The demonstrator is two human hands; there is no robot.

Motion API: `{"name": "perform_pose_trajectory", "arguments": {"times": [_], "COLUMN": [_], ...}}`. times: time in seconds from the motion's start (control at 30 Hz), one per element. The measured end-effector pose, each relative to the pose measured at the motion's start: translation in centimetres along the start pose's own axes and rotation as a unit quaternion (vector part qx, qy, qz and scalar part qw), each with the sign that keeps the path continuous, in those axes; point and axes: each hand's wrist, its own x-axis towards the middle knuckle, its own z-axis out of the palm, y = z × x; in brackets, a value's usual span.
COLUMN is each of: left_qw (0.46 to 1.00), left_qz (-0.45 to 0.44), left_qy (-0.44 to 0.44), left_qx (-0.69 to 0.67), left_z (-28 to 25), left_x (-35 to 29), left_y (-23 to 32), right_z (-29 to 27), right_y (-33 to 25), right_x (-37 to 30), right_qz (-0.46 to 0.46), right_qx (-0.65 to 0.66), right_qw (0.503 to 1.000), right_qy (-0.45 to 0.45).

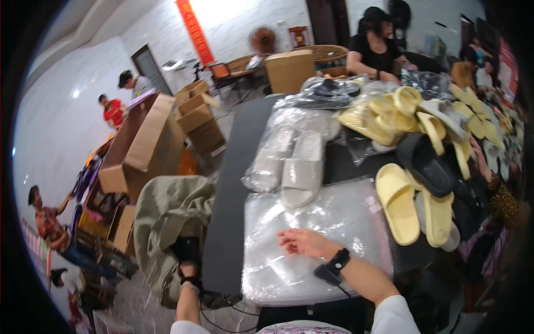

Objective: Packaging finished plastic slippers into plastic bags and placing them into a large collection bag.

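Right hand: right hand (303,242) lies flat, fingers spread loose, palm down on the stack of clear plastic bags (311,234); grips nothing. Black wrist strap with a small box (334,266) on that forearm.
Left hand: left hand (186,253) is down off the table edge, inside the opening of the olive-green cloth sack (167,222); fingers hidden in the fabric, can't tell if closed on anything.
Bag stack: flat on the near end of the dark table (228,222), directly in front of the person, touching the right palm.
Beyond stack: pair of pale grey slide sandals (300,167) in clear wrap, just behind the bags.
Right of stack: yellow slide sandals (397,203) and one black slide sandal (425,164), partly overlapping, more yellow ones piled further back.
Left side: open brown cardboard boxes (144,145) on the floor next to the sack.
Far end: person in black top (375,50) seated at the table.
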Motion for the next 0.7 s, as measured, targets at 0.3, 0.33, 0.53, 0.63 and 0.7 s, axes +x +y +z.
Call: {"name": "perform_pose_trajectory", "arguments": {"times": [0.3,0.33,0.53,0.63,0.7], "left_qw": [0.666,0.584,0.224,0.278,0.335], "left_qz": [-0.114,-0.137,-0.209,-0.219,-0.206], "left_qy": [-0.019,-0.038,-0.129,-0.146,-0.123], "left_qx": [-0.737,-0.799,-0.943,-0.924,-0.911], "left_z": [-0.8,-1.1,-7.5,-15.7,-11.7], "left_x": [2.2,1.3,-0.6,-2.3,-2.7], "left_y": [2.5,2.1,1.7,5.4,2.3], "right_z": [-0.4,-0.4,-0.5,-1.9,-1.1], "right_y": [0.5,0.5,1.0,0.7,0.6], "right_x": [0.1,0.1,1.0,-0.6,-0.7], "right_qz": [0.010,0.008,0.011,-0.003,-0.008], "right_qx": [-0.005,-0.007,-0.008,-0.006,-0.004], "right_qw": [0.999,0.999,0.998,1.000,1.000], "right_qy": [-0.030,-0.030,-0.055,-0.016,-0.023]}}
